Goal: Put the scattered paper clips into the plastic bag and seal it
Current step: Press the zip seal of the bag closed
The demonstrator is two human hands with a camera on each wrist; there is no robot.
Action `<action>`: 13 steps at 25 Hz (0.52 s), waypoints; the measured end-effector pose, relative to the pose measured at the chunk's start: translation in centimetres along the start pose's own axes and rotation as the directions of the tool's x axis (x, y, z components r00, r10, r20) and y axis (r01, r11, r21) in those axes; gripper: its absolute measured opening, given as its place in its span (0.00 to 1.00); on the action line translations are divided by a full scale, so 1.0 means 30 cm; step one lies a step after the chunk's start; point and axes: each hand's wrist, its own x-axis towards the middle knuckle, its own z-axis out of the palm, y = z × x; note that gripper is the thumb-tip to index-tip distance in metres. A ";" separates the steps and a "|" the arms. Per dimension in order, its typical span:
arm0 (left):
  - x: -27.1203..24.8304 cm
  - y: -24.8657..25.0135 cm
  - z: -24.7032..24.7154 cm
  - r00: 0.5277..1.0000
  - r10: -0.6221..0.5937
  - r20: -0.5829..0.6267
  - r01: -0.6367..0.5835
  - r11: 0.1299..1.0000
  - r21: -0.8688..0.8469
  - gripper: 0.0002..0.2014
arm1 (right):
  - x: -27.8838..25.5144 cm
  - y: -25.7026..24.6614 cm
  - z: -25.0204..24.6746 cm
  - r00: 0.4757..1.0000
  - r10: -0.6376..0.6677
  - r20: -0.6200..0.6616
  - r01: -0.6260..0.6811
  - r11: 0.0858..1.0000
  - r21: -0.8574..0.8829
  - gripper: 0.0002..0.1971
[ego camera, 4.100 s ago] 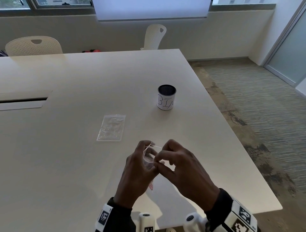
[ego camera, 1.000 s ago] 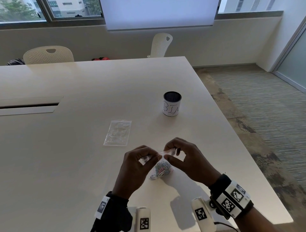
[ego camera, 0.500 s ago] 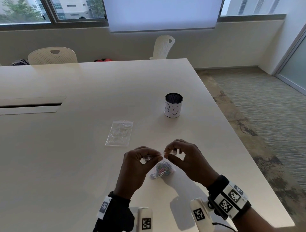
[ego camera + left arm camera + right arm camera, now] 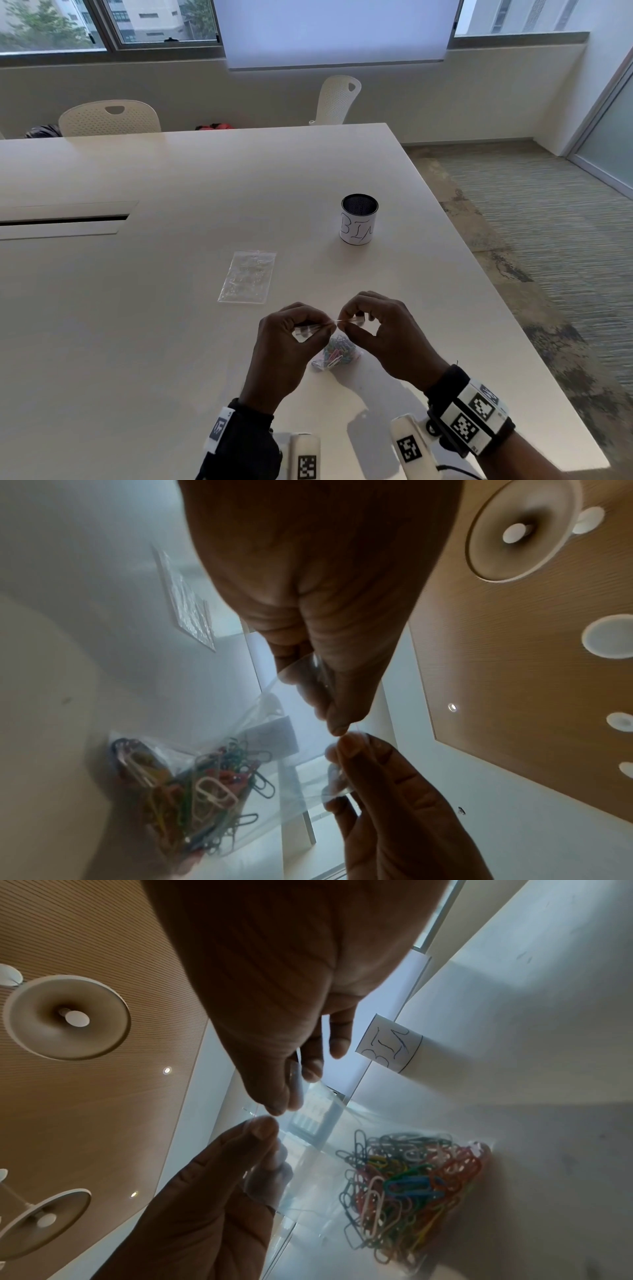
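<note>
A small clear plastic bag full of coloured paper clips rests its bottom on the white table near the front edge. Both hands hold its top strip up between them. My left hand pinches the strip's left part between thumb and forefinger. My right hand pinches it just to the right, the two pinches almost touching. In the left wrist view the clips lie bunched in the bag's bottom below the left hand. The right wrist view shows the right hand pinching the strip.
A second flat clear bag lies on the table beyond the hands. A cup labelled BIN stands further back to the right. The table's right edge drops to carpet. White chairs stand at the far side.
Four seconds ago the bag was held between the hands with its mouth apart; now its bottom rests on the table and both hands pinch the flattened top strip. Over the last second they barely moved.
</note>
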 end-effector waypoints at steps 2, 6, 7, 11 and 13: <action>-0.002 0.003 0.005 1.000 -0.003 -0.004 0.003 1.000 -0.006 0.08 | -0.002 -0.004 0.006 1.000 -0.003 0.003 0.003 1.000 0.000 0.06; -0.012 0.004 0.003 0.999 -0.016 -0.042 0.016 1.000 -0.005 0.08 | -0.005 0.001 -0.006 0.999 0.032 -0.031 -0.031 0.999 0.025 0.04; -0.012 0.002 0.000 0.999 -0.020 -0.042 0.020 1.000 -0.004 0.07 | -0.006 0.006 -0.010 0.998 0.039 -0.041 -0.038 0.999 0.029 0.04; -0.011 0.002 -0.018 1.000 -0.012 -0.013 0.012 0.999 0.036 0.06 | -0.009 0.020 -0.017 0.997 0.050 -0.060 -0.051 0.999 0.000 0.06; -0.012 0.003 -0.032 1.000 -0.005 -0.015 0.006 0.999 0.050 0.05 | -0.009 0.021 -0.017 0.995 0.054 -0.086 -0.056 0.998 -0.021 0.07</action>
